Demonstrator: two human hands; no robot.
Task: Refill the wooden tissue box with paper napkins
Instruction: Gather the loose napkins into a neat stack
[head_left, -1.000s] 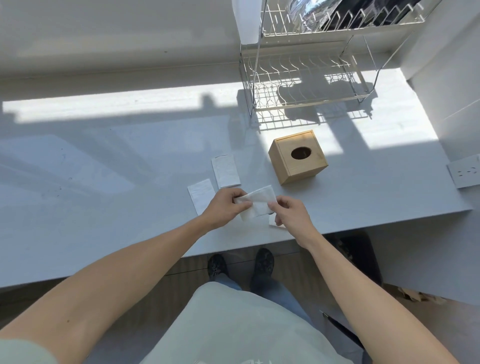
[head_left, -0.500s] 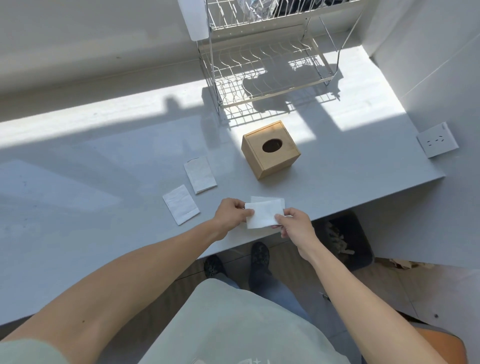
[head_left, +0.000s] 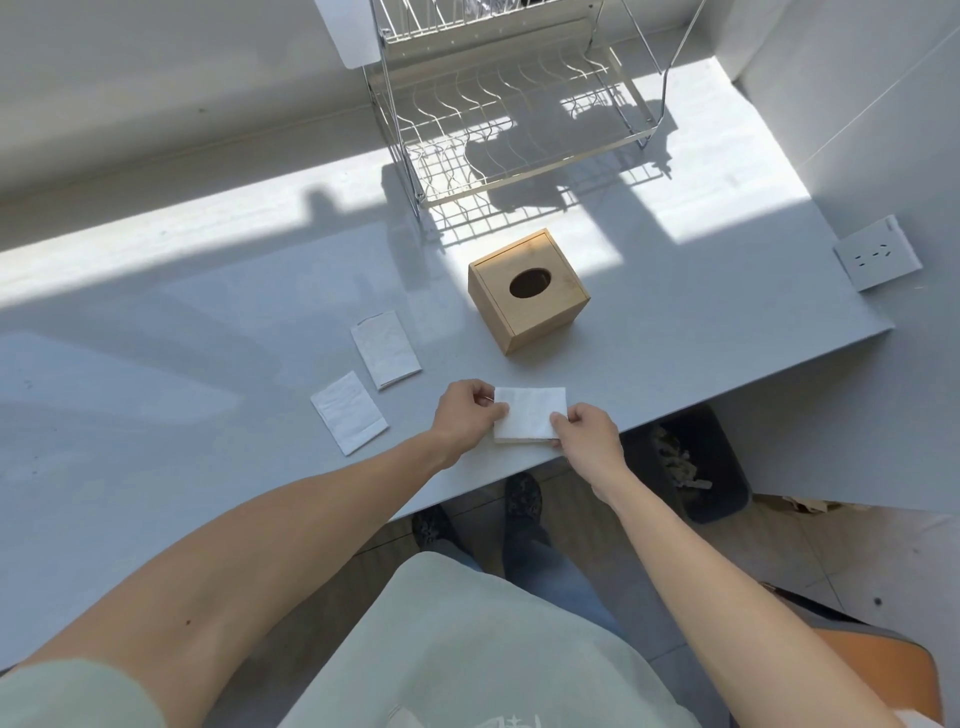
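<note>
Napkin (head_left: 527, 420) now lying flatter near the counter (head_left: 156, 415) edge, left hand (head_left: 467, 415) pinching at nine o'clock, right hand (head_left: 589, 441) pinching at four o'clock.

1. My left hand (head_left: 467, 415): fingers curled, pinching left edge of the folded white paper napkin (head_left: 529, 420).
2. My right hand (head_left: 589, 439): thumb + fingers pinch napkin's lower right corner.
3. Both forearms bare, reaching fwd and converging; wrists roughly straight.
4. Hands close together, not touching, w/ napkin between them.
</note>
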